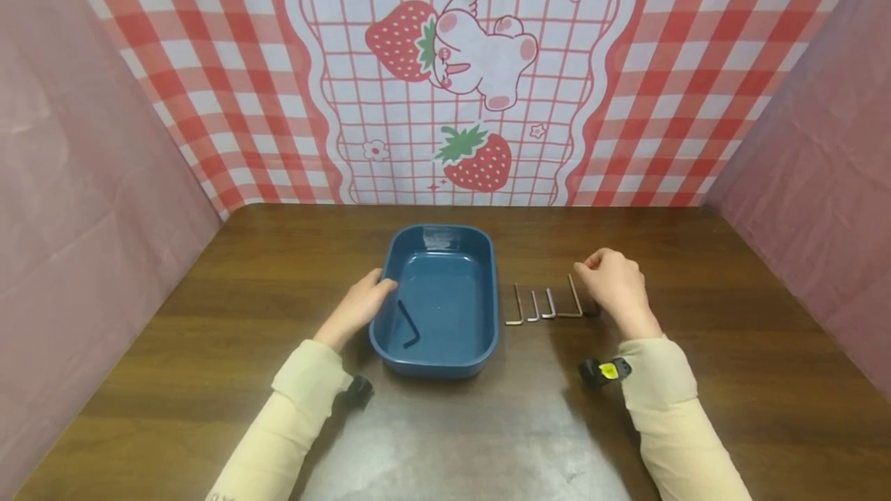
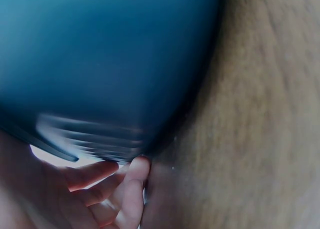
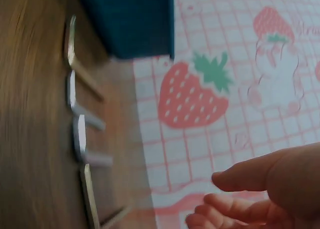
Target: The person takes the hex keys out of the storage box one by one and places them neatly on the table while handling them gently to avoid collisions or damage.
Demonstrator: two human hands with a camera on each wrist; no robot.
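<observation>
My left hand [image 1: 360, 301] holds the left wall of a blue rectangular tub [image 1: 433, 370], thumb over the rim and fingers outside; the left wrist view shows these fingers [image 2: 132, 189] by the tub's ribbed side. Inside the tub lies a black hex key [image 1: 415, 328]. To its right, several metal hex keys lie in a row on the table: a brassy one [image 1: 518, 305], two silvery ones [image 1: 534, 306] [image 1: 551, 303] and a larger brassy one [image 1: 575, 297]. Beside the larger one's far end is my right hand [image 1: 612, 284], thumb and fingers apart, nothing seen between them.
A brown wooden table [image 1: 473, 439] carries everything. Behind it hangs a red-and-white strawberry cloth [image 1: 557, 161], with pinkish fabric walls [image 1: 97, 199] at both sides. Each wrist wears a small black camera [image 1: 604, 370].
</observation>
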